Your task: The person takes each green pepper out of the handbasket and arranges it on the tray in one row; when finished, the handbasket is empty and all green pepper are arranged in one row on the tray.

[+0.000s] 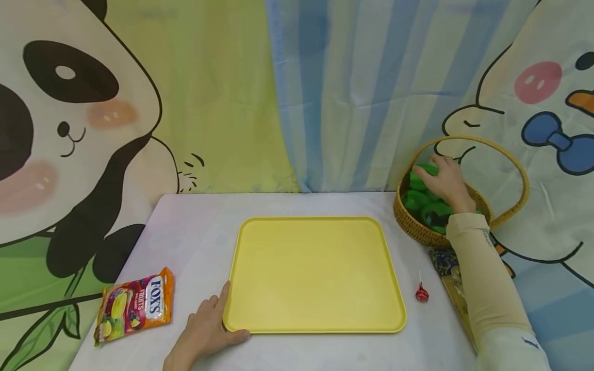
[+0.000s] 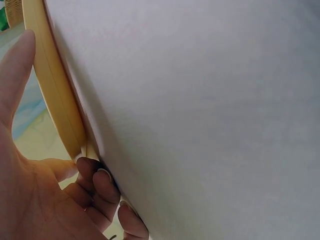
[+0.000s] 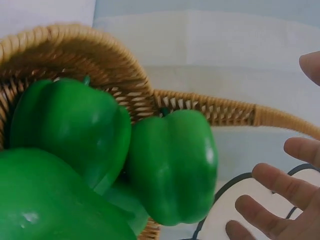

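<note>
A yellow tray (image 1: 311, 273) lies flat on the white table. My left hand (image 1: 206, 327) touches its near left corner, index finger along the left side and thumb at the front edge; in the left wrist view the remaining fingers bend loosely by the tray rim (image 2: 57, 95). At the far right, my right hand (image 1: 445, 183) hovers over a wicker basket (image 1: 419, 232) of green bell peppers (image 1: 415, 201). The right wrist view has its fingers (image 3: 285, 187) spread beside a bell pepper (image 3: 172, 165), apart from it and holding nothing.
A Fox's Fruits candy bag (image 1: 136, 305) lies left of the tray. Right of it is a red lollipop (image 1: 422, 294). A dark and gold flat packet (image 1: 455, 288) is partly hidden under my right arm. The basket's handle (image 1: 522, 180) arches behind my right hand.
</note>
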The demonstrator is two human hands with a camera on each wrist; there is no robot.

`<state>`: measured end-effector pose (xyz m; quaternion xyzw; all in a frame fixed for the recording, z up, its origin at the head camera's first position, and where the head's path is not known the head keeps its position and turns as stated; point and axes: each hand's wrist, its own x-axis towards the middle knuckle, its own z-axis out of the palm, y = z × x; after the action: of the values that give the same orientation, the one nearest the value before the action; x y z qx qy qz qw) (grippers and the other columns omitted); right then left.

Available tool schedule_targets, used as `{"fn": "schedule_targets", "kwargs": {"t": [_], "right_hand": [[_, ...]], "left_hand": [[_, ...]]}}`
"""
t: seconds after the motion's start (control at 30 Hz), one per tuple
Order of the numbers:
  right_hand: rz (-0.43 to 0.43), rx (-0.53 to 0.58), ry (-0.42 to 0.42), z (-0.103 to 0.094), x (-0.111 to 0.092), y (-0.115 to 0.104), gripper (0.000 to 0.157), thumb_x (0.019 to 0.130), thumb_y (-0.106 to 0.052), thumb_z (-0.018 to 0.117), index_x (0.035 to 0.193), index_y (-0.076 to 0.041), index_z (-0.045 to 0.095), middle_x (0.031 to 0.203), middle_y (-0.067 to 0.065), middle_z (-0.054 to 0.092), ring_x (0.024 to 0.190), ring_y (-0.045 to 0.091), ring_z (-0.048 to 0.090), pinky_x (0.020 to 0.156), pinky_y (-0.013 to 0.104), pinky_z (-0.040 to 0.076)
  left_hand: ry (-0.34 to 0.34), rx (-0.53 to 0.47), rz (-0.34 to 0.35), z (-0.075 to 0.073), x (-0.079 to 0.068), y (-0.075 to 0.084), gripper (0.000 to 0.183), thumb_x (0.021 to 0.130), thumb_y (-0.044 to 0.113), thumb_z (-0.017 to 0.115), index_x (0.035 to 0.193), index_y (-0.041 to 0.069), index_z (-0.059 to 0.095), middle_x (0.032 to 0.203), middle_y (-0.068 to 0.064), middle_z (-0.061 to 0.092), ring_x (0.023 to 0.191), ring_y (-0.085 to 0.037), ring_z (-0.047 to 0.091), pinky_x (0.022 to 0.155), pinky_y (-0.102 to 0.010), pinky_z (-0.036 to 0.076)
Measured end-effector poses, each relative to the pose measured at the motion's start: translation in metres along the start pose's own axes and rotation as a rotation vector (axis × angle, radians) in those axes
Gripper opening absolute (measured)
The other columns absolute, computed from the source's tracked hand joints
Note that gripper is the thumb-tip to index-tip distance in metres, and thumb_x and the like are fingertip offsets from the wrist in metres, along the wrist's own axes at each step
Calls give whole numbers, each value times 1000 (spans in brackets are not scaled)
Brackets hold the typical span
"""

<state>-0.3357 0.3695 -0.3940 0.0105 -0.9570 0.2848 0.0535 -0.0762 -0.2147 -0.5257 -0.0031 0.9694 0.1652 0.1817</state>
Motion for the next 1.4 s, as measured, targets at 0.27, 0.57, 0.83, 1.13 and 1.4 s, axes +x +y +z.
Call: {"fn": "schedule_targets", "kwargs": {"t": [0.27,0.57,0.83,1.13,1.4], "right_hand": [[22,-41,-46,4,14,9,92,98,-66,39,160,-3,16,163,34,9,147,61,9,111,75,13],[65,-38,-74,6,24,14,96,97,-69,39,161,-1,12,163,35,2,145,63,9,109,77,17],[52,-61,-90,9,32,26,96,97,-68,41,159,1,15,162,36,6,146,61,11,111,75,15],[59,-28,-93,10,31,33,94,97,-65,46,161,-3,15,164,32,8,149,57,7,113,74,13],[55,-73,-121,14,31,40,99,91,-62,61,159,-3,21,164,33,7,145,61,14,108,76,21]], "left_hand": [[-23,5,-9,-2,0,-3,137,58,84,75,160,10,22,124,-13,58,106,-26,53,86,-61,45],[-36,6,-27,2,2,-3,139,55,86,74,160,11,23,119,-9,58,102,-23,51,84,-58,45],[-42,-4,-30,1,2,-1,139,55,85,75,160,11,23,123,-12,58,107,-27,53,87,-63,44],[-39,-2,-27,0,3,-2,139,55,86,74,160,10,23,124,-14,58,104,-26,53,86,-62,45],[-90,-34,-71,1,6,-2,141,53,86,75,160,11,22,135,-21,54,114,-37,53,96,-74,37]]}}
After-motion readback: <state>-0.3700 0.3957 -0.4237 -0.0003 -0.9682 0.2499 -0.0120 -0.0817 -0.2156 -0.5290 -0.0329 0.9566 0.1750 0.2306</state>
